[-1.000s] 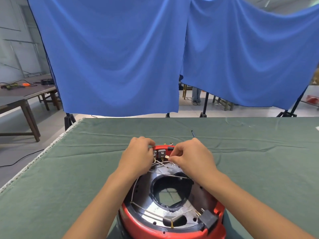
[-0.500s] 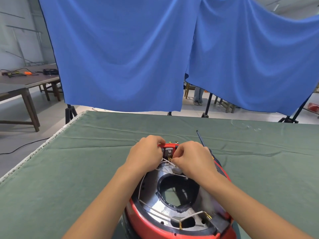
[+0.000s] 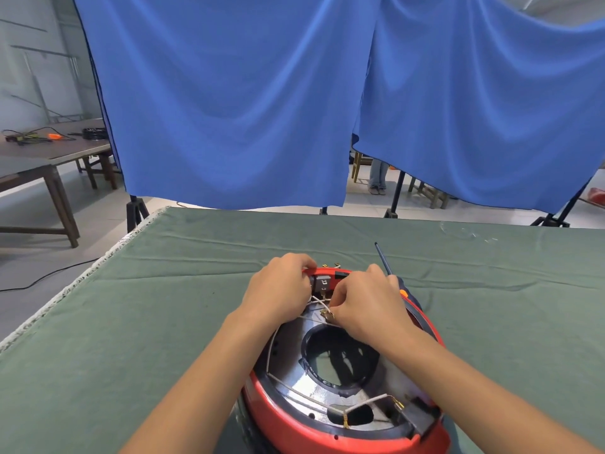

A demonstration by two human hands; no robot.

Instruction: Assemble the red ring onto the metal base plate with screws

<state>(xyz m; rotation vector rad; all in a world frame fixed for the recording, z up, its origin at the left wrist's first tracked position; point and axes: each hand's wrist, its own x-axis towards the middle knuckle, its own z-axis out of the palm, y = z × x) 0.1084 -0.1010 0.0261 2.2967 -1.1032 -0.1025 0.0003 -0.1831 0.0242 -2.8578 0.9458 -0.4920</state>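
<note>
The red ring (image 3: 288,421) sits round the shiny metal base plate (image 3: 294,385) on the green table, near the front edge. White wires (image 3: 314,401) with brass terminals cross the plate. My left hand (image 3: 278,290) grips the ring's far left rim beside a grey connector block (image 3: 322,282). My right hand (image 3: 370,306) pinches a brass wire terminal (image 3: 327,313) over the plate's far side. A screwdriver (image 3: 384,262) with a thin dark shaft and orange handle lies just behind my right hand.
Small brass parts (image 3: 330,265) lie on the green cloth (image 3: 163,306) behind the ring. Blue curtains (image 3: 229,109) hang past the table's far edge. A wooden table (image 3: 49,152) with tools stands at the left. A person's legs (image 3: 376,178) show behind the curtain.
The view has shifted, so the ring sits further right and lower. My right hand has drawn back a little over the plate with the terminal. The screwdriver shows more fully.
</note>
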